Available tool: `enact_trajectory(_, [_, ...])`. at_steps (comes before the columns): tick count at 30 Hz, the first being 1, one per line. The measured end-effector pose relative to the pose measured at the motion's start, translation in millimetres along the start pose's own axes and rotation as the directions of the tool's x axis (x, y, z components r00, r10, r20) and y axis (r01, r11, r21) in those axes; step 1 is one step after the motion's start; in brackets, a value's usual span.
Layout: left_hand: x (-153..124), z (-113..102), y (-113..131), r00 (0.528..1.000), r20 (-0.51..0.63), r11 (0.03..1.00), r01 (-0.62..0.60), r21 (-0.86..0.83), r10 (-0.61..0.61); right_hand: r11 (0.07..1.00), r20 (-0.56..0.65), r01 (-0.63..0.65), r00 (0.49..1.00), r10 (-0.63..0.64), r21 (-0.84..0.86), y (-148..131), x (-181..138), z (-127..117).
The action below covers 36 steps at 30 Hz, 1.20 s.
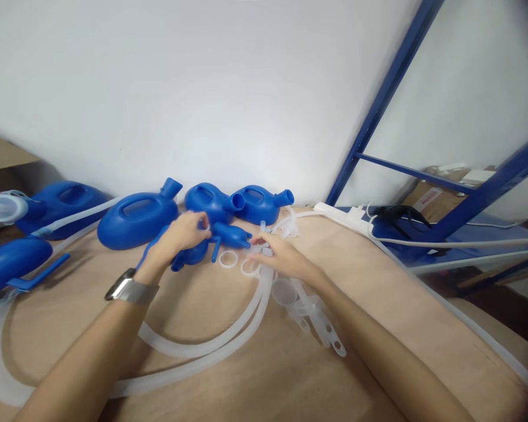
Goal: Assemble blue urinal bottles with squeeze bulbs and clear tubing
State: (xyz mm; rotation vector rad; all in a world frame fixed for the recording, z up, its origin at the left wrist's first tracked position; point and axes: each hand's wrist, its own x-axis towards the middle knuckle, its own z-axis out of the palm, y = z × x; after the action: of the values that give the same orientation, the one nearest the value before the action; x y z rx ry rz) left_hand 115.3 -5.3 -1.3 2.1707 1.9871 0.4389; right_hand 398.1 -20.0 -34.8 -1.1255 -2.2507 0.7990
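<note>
My left hand, with a metal-banded watch on the wrist, is over the small blue plastic parts. Its fingers are loosely curled with a gap to the thumb, and I see nothing held. My right hand reaches in from the right, thumb and fingers apart, at the tip of a blue bulb-shaped part and among translucent fittings. Whether it touches them I cannot tell. White rings lie between the hands. Translucent corrugated hoses curve below.
Several blue jug-like bottles with handles stand along the white wall. Translucent caps and straps lie beside my right forearm. A white power strip with cables is on the right, near a blue metal rack. Cardboard is at far left.
</note>
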Motion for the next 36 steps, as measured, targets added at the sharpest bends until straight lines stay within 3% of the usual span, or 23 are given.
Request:
enact_trajectory(3, [-16, -32, 20, 0.996, -0.053, 0.988, -0.081, -0.131, 0.074, 0.961, 0.067, 0.022, 0.997, -0.042, 0.274, -20, -4, -5])
enact_trajectory(6, [-38, -44, 59, 0.952, -0.301, 0.894, -0.183, -0.408, 0.057, 0.863, 0.107, 0.04, 0.988, -0.108, 0.504, -52, -12, 1])
enact_trajectory(8, [-53, -41, 86, 0.9, -0.436, 0.851, -0.253, -0.459, 0.033, 0.809, 0.006, 0.047, 0.998, -0.062, 0.585, -72, -18, 9])
enact_trajectory(11, [-66, -36, 110, 0.86, -0.505, 0.809, -0.346, -0.475, 0.072, 0.807, -0.262, 0.133, 0.965, 0.028, 0.575, -85, -22, 11])
enact_trajectory(13, [-69, -38, 110, 0.887, -0.452, 0.744, -0.365, -0.559, 0.096, 0.828, -0.362, 0.208, 0.932, -0.007, 0.52, -80, -23, 1])
enact_trajectory(15, [-68, -45, 100, 0.93, -0.339, 0.631, -0.348, -0.694, 0.14, 0.856, -0.377, 0.246, 0.924, -0.065, 0.454, -69, -23, -16])
enact_trajectory(17, [-66, -52, 89, 0.951, -0.268, 0.524, -0.308, -0.794, 0.153, 0.887, -0.344, 0.241, 0.934, -0.1, 0.394, -59, -25, -35])
enact_trajectory(20, [-66, -59, 80, 0.962, -0.221, 0.465, -0.272, -0.842, 0.162, 0.917, -0.25, 0.232, 0.956, -0.154, 0.325, -56, -30, -54])
enact_trajectory(25, [-70, -63, 84, 0.921, -0.156, 0.497, -0.328, -0.804, 0.356, 0.893, -0.199, 0.274, 0.956, -0.214, 0.357, -66, -38, -61])
enact_trajectory(32, [-74, -70, 74, 0.913, -0.045, 0.614, -0.308, -0.727, 0.405, 0.87, -0.264, 0.206, 0.96, -0.092, 0.448, -55, -39, -69])
enact_trajectory(36, [-75, -73, 71, 0.912, -0.029, 0.688, -0.329, -0.646, 0.409, 0.877, -0.276, 0.217, 0.956, -0.101, 0.429, -59, -40, -73])
